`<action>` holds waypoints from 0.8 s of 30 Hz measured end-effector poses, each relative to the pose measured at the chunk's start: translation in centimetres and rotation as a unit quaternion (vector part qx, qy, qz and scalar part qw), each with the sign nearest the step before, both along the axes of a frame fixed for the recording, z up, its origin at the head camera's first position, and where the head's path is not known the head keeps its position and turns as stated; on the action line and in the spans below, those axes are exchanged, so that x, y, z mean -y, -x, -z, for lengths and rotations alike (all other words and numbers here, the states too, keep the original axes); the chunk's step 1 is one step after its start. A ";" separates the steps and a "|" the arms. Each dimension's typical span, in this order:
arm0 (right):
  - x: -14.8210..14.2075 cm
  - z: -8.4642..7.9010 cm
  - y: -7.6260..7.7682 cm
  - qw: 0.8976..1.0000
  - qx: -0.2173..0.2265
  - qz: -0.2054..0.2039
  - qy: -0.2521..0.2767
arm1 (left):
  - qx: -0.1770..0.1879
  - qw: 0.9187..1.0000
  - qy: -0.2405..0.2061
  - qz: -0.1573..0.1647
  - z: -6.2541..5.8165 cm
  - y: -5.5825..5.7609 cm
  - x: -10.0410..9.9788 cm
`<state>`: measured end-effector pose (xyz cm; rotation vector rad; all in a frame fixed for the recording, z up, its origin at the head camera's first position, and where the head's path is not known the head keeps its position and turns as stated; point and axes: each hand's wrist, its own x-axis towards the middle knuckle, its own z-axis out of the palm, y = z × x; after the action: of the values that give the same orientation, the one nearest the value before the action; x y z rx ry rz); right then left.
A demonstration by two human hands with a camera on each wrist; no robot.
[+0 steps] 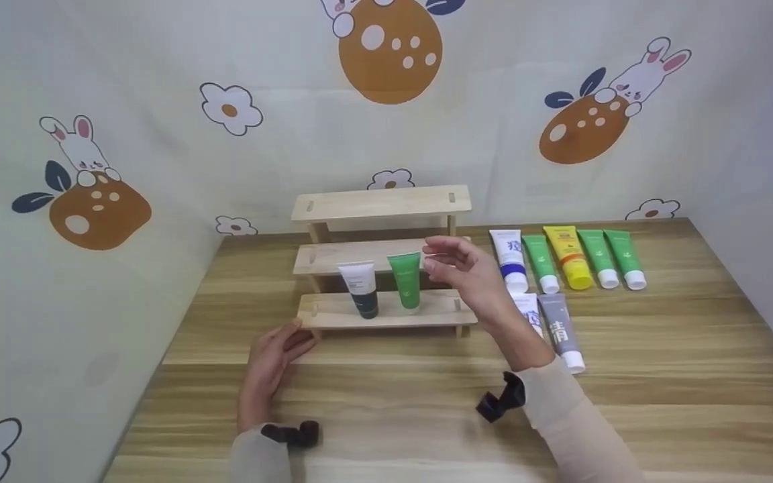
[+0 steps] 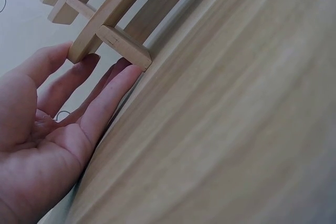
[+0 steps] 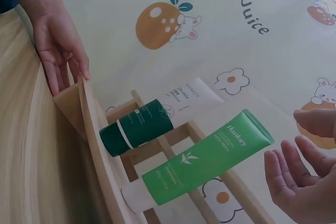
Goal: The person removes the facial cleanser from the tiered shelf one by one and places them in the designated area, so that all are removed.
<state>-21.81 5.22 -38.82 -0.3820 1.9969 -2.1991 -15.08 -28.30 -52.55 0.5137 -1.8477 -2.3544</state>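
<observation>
A three-tier wooden rack (image 1: 380, 202) stands on the table. My left hand (image 1: 275, 357) pinches the left end of its lowest board, thumb and finger at the board's edge in the left wrist view. On that lowest board two tubes stand upright on their caps: a white and dark green tube (image 1: 359, 290) and a green tube (image 1: 406, 280) with a white cap. Just right of the green tube is my right hand (image 1: 474, 278), fingers bent loosely. The right wrist view shows a gap between this hand (image 3: 304, 166) and the green tube (image 3: 207, 158).
Right of the rack several tubes lie on the table (image 1: 386, 402): a white and blue tube (image 1: 510, 260), a yellow tube (image 1: 568, 256), green tubes (image 1: 598, 258) and a grey tube (image 1: 561, 329). My right forearm partly covers another white tube (image 1: 529, 310). A printed curtain (image 1: 292, 80) hangs behind.
</observation>
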 end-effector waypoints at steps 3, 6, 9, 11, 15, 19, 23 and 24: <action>0.4 0.5 0.3 1.000 -0.009 0.015 -0.012 | -0.003 1.000 -0.002 0.002 0.0 0.0 0.0; 0.7 1.2 0.7 0.999 -0.021 0.031 -0.032 | -0.004 1.000 0.000 0.001 0.1 0.0 0.1; 0.8 1.7 0.9 0.998 -0.027 0.035 -0.052 | -0.006 1.000 0.002 0.002 0.1 0.0 0.1; 0.8 2.0 1.0 0.997 -0.023 0.031 -0.064 | -0.006 1.000 0.003 0.002 0.1 0.0 0.1; 1.1 2.5 1.2 0.997 0.003 0.020 -0.078 | -0.004 1.000 -0.003 0.001 0.1 -0.1 0.1; 1.5 2.6 1.0 0.997 0.029 0.010 -0.071 | 0.001 1.000 -0.003 0.000 0.0 0.0 0.0; 2.1 3.0 1.0 0.997 0.018 0.012 -0.077 | 0.002 1.000 -0.001 0.000 0.0 0.0 0.0; 2.2 3.1 1.0 0.997 0.014 0.013 -0.081 | 0.002 1.000 -0.001 -0.001 0.0 0.0 0.0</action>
<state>-22.79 3.05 -41.93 -0.3043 2.1570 -2.0273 -15.04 -28.31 -52.54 0.5207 -1.8476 -2.3557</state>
